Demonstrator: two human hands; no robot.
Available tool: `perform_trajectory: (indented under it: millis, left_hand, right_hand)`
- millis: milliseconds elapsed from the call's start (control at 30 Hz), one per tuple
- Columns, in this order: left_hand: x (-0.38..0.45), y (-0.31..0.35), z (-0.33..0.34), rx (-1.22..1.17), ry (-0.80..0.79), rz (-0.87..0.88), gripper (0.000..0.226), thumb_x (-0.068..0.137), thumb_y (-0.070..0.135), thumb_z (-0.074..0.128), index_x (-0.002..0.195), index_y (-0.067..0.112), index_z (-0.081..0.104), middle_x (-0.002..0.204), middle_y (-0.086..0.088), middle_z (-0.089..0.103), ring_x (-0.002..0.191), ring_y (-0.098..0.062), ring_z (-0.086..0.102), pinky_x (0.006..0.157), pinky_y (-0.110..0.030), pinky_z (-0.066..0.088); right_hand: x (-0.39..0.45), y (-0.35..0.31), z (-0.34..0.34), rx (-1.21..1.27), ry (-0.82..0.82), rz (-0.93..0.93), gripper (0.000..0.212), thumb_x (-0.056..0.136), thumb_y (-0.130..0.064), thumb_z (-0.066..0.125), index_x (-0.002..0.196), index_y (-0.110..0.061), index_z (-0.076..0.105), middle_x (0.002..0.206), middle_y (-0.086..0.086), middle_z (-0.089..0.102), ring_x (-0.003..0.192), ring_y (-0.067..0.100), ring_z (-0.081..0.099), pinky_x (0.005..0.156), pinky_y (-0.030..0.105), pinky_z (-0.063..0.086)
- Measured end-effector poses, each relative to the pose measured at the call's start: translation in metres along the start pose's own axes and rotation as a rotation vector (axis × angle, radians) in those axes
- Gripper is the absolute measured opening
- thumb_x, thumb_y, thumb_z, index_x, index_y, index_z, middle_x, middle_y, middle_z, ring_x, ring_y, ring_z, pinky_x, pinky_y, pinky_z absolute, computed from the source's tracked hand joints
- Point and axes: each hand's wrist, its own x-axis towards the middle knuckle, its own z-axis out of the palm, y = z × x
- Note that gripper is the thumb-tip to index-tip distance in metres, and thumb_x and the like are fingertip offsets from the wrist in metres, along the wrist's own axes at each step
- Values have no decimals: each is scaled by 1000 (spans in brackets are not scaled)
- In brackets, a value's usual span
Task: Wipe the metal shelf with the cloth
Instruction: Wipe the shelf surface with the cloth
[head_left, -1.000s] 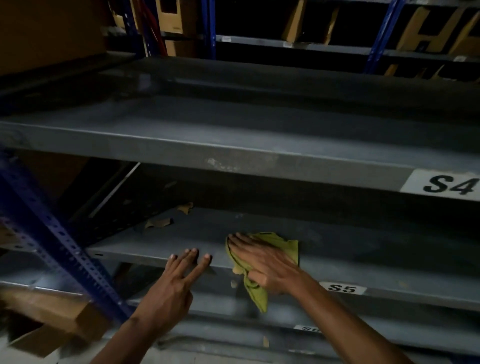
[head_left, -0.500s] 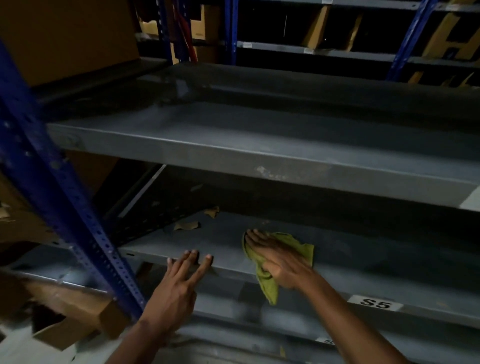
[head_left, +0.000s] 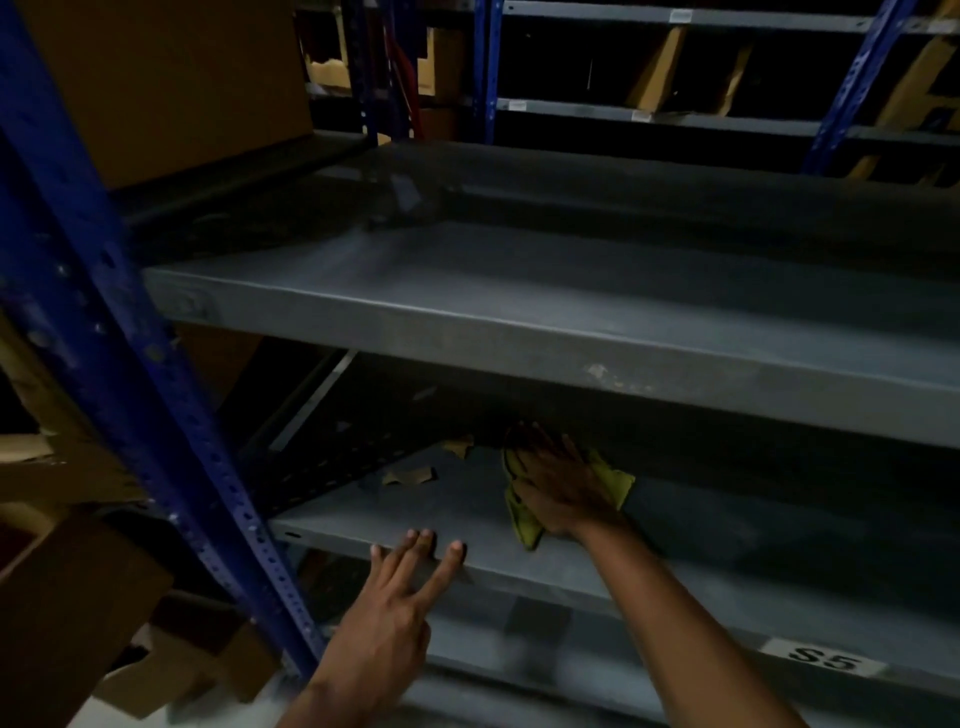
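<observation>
A: Where is the cloth (head_left: 615, 480) right now?

B: It lies on the grey metal shelf (head_left: 701, 551), the one whose front edge carries the "S5" label (head_left: 823, 661). The right hand (head_left: 563, 483) is spread flat on top of it, palm down, fingers stretched toward the far, dark part of the shelf. It presses the cloth rather than gripping it; yellow-green fabric shows at the hand's right and hangs a little over toward the near edge at its left.

A: And the left hand (head_left: 400, 613)?

B: It holds nothing. Its fingers are extended, with the fingertips (head_left: 426, 538) resting on the shelf's near front lip, left of the cloth and apart from it.

A: Anything else on that shelf?

B: Two torn brown cardboard scraps (head_left: 410, 475) sit at the far left, just left of the right hand's fingers. Whether the fingertips touch the nearer scrap, I cannot tell; it is too dark there.

A: What surrounds it?

B: Another grey upper shelf (head_left: 519, 332) runs above. A blue perforated upright (head_left: 156, 415) stands at the left, with cardboard boxes (head_left: 78, 597) beyond it.
</observation>
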Motion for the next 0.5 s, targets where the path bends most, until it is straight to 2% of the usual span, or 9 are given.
perform_trajectory:
  millis: [133,233,300,367,500]
  left_hand:
    - [-1,-2,-2,-1,-8,18,98,86,1,42,142,53,-20,161,0,-8,136,-12,-31,110,-41,-19]
    - [1,-7,2,-9,-10,30,100,83,0,42,143,52,-18,161,-1,-5,136,-11,-32,110,-42,-19]
    - [2,-9,6,-14,-10,31,100,81,-1,40,143,52,-17,161,-3,-3,136,-12,-31,109,-43,-19]
    - [2,-10,7,-9,-20,33,99,82,0,40,143,51,-18,161,-3,-4,136,-13,-31,108,-43,-20]
    - [2,-10,5,-14,-41,43,96,81,2,36,143,51,-19,161,-3,-7,135,-14,-32,108,-42,-22]
  right_hand:
    - [5,-11,7,27,59,50,68,94,-34,37,154,-20,9,162,3,8,148,18,4,119,34,-1]
    - [-2,-9,10,151,148,86,58,97,-27,37,152,-21,21,160,3,19,147,17,14,116,24,0]
    - [-1,-10,7,220,207,102,56,97,-23,40,151,-21,26,159,3,24,146,16,20,116,22,3]
    - [1,-18,6,220,211,82,55,97,-23,40,151,-20,27,159,4,24,146,17,20,117,25,4]
    - [-4,-44,18,106,160,45,59,97,-30,35,152,-18,19,161,4,17,148,19,9,113,24,-8]
